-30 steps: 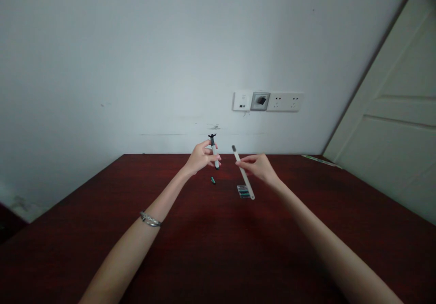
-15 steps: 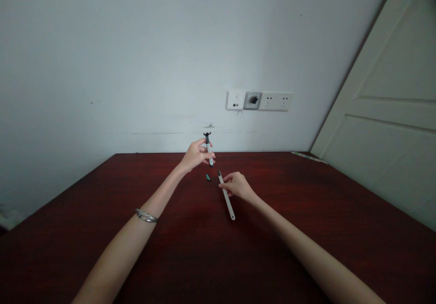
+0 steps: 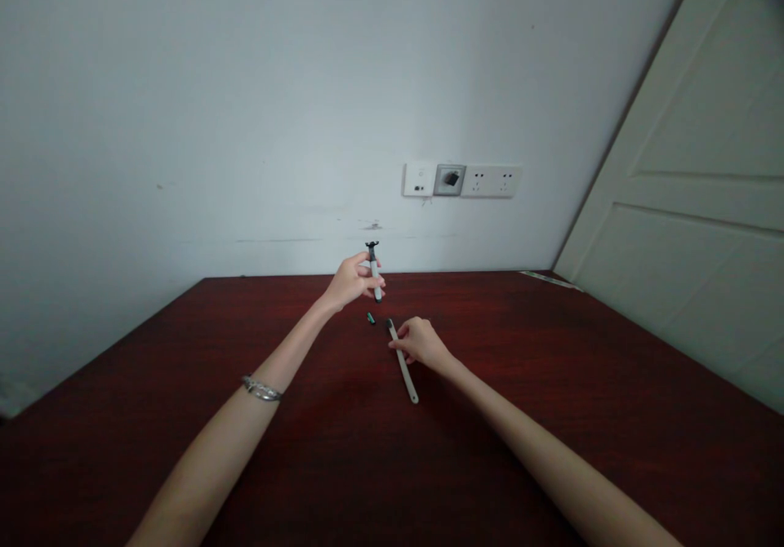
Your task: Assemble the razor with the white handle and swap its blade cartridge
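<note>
My left hand (image 3: 352,282) is closed around a short white handle (image 3: 376,279) with a black forked top, held nearly upright near the back edge of the table. To its right and nearer to me, my right hand (image 3: 420,343) pinches a long, thin pale bar (image 3: 405,374) with a dark upper end. The bar slants, its lower end with a small hole pointing toward me. Between the two hands, a small green and black piece (image 3: 371,318) lies on the dark red table.
The dark red wooden table (image 3: 306,465) meets a pale wall (image 3: 275,122) at the back. Wall sockets (image 3: 490,180) are right of centre. A thin strip (image 3: 551,281) lies at the back right corner, beside a white door (image 3: 692,204).
My right hand and the long bar have moved slightly toward me and to the left. My left hand still holds the handle in nearly the same place. The view has shifted a little.
</note>
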The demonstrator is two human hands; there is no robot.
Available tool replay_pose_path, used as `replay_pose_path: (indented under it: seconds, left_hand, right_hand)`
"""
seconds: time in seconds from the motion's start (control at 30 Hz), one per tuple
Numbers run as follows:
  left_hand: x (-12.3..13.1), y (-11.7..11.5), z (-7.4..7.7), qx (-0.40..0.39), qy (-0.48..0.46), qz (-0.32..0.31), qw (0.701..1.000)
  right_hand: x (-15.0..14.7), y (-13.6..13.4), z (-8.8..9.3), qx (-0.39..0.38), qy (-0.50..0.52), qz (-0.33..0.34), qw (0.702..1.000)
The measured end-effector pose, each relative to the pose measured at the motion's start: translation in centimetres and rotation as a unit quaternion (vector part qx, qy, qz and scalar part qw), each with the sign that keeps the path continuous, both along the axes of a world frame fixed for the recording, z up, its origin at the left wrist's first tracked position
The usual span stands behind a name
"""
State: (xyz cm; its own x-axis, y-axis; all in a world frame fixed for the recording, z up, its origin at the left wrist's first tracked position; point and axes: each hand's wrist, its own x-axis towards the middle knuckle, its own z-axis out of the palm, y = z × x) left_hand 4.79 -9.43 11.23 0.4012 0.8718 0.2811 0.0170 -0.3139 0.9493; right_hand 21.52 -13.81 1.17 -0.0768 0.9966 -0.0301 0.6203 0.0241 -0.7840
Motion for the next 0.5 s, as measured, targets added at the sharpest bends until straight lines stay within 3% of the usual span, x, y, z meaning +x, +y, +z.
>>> replay_pose_path:
  seconds: [0.5]
  left_hand:
    - [0.4, 0.0, -0.5, -0.011, 0.013, -0.004, 1.0]
  right_hand:
    - [-0.1, -0.7, 1.0, 0.011, -0.071, 0.021, 0.997]
